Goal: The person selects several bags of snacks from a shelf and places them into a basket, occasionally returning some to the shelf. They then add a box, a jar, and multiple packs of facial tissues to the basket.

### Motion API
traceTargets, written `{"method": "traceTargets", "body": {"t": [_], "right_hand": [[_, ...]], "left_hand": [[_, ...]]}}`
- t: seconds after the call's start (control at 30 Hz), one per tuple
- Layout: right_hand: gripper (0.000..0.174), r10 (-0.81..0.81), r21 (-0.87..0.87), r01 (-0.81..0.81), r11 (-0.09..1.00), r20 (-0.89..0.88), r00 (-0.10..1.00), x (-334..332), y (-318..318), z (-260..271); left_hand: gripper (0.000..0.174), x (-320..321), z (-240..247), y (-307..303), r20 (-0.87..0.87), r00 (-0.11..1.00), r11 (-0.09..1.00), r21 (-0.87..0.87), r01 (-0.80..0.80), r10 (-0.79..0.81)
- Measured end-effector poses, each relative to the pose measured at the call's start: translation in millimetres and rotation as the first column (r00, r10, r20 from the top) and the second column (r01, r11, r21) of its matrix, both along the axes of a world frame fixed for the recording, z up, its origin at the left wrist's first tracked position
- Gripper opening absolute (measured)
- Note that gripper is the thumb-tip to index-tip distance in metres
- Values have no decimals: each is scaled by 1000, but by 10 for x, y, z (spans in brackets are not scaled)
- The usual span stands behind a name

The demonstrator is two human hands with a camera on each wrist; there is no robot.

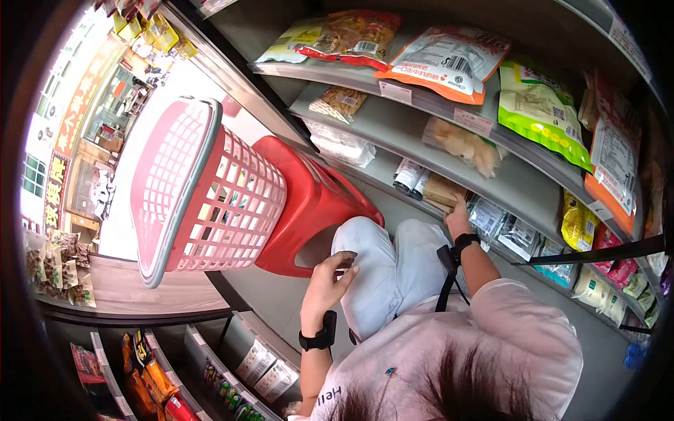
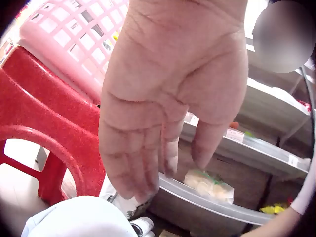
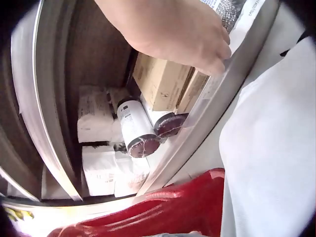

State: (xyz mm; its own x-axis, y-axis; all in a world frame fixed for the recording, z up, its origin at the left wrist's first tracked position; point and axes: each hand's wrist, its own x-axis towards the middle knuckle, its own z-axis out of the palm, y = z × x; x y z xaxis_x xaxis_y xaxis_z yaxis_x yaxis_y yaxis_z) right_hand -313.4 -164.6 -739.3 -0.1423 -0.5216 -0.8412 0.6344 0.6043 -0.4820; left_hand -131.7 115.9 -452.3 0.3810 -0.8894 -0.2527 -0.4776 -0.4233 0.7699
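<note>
The left hand is held above the person's light trousers, holding nothing; in the left wrist view its fingers hang loosely bent. On the lowest shelf, the right hand is beside brown cardboard boxes. The right wrist view has the right hand over the upper end of the boxes, its loosely bent fingertips near the shelf's front edge; whether they touch a box cannot be told. Two white cylinders with dark ends lie beside the boxes, next to white packs.
A pink basket rests on a red stool left of the knees. Snack bags line the upper shelves. Packets lie right of the right hand. Another shelf unit with goods stands at the lower left.
</note>
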Motion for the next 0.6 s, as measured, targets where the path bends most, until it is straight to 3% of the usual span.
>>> {"method": "traceTargets", "body": {"t": [0.07, 0.17, 0.27, 0.37, 0.4, 0.5, 0.53, 0.6], "right_hand": [[40, -30, -96, 27, 995, -23, 999, 111, -9, -66], [36, 94, -162, -87, 983, 34, 995, 29, 66, 91], [33, 307, -261, -231, 937, 308, 900, -242, 501, 646], [32, 518, -422, -349, 836, 403, 754, -496, 983, 916], [36, 600, -430, -433, 792, 418, 682, -551, 1058, 1038], [50, 800, -534, -595, 600, 406, 442, -583, 1212, 1533], [56, 858, -614, -599, 514, 356, 371, -509, 1258, 1729], [75, 935, -750, -559, 353, 262, 239, -324, 1298, 2146]], "left_hand": [[25, -5, 9, -7, 2, 1000, 1000, -7, 3, -3], [30, -17, -23, -18, -7, 1000, 998, -65, 5, -6], [34, -72, -98, -40, -23, 1000, 991, -133, -7, 4], [46, -218, -102, -137, -123, 974, 982, 26, -188, 190], [60, -216, -193, -144, -141, 974, 981, 100, -164, 177], [65, -287, -288, -137, -371, 927, 990, 138, -6, 57], [69, -333, -193, -125, -560, 827, 996, 86, 8, 42], [63, -395, 107, -53, -667, 745, 994, -86, -64, -10]]}}
